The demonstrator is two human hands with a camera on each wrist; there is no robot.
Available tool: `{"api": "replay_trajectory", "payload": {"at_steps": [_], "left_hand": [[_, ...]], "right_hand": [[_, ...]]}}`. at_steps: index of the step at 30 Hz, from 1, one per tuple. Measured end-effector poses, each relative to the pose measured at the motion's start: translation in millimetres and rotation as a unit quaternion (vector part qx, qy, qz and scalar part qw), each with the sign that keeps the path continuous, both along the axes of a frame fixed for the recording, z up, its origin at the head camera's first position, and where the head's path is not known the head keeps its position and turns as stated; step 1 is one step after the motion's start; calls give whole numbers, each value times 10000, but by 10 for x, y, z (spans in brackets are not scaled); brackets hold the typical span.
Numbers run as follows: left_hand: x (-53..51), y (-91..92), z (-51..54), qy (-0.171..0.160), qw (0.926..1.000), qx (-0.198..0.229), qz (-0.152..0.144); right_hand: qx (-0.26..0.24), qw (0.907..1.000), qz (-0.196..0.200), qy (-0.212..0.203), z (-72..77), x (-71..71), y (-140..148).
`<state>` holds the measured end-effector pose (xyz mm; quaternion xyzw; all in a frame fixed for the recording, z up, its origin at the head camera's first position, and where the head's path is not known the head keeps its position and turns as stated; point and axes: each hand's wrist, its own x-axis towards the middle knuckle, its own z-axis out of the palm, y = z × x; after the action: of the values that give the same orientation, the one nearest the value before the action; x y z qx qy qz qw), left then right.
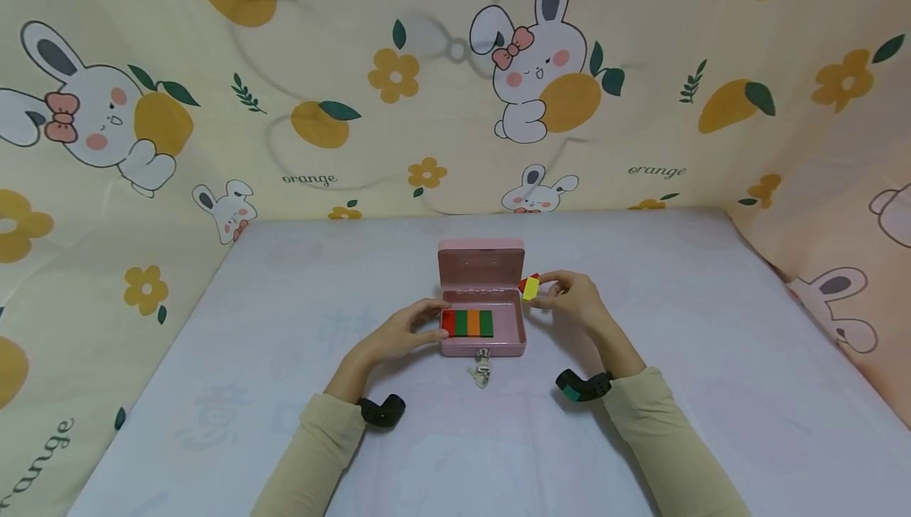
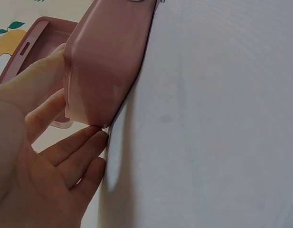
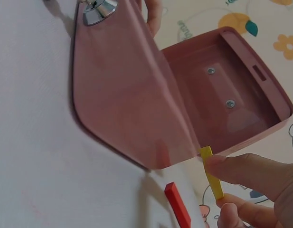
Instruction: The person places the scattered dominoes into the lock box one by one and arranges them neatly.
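Observation:
A pink metal box [image 1: 518,337] stands with its lid [image 1: 481,266] raised. In its left part lie flat blocks side by side: red [image 1: 448,323], green [image 1: 461,323], orange [image 1: 473,323] and green [image 1: 486,323]. My left hand [image 1: 407,330] holds the box at its left side, thumb and index finger at the rim; the other fingers touch the lower corner in the left wrist view. Between thumb and fingers my right hand [image 1: 575,300] pinches a yellow block [image 3: 212,173] just outside the right wall. A red block [image 3: 178,205] is close beside that wall, below the yellow one.
Keys [image 1: 482,371] hang from the lock at the front of the box. The white tabletop [image 1: 455,446] surrounds it, and a printed cloth [image 1: 455,130] rises behind. Each wrist carries a black device, left [image 1: 383,411] and right [image 1: 584,385].

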<state>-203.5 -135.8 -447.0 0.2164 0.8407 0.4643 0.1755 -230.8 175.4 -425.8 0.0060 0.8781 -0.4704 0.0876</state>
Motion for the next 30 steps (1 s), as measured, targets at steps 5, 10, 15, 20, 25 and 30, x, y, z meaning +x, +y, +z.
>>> {"api": "replay_trajectory", "payload": {"at_steps": [5,10,15,20,25,30], "left_hand": [[3,-3,4,-69,10000,-40,31],[0,0,7,-43,10000,-9,28],[11,2,14,-44,10000,-1,24],[16,2,20,-91,10000,28,20],[11,-3,14,-70,10000,42,15],[7,-11,8,-27,10000,46,-18]], "right_hand": [[-15,9999,111,63,48,29,-12],[-14,9997,177,171,81,49,-26],[-48,9993,240,296,106,64,-42],[-84,9988,323,354,121,83,-56],[-142,9981,413,426,118,89,-57],[-164,9976,509,445,120,106,-50]]}}
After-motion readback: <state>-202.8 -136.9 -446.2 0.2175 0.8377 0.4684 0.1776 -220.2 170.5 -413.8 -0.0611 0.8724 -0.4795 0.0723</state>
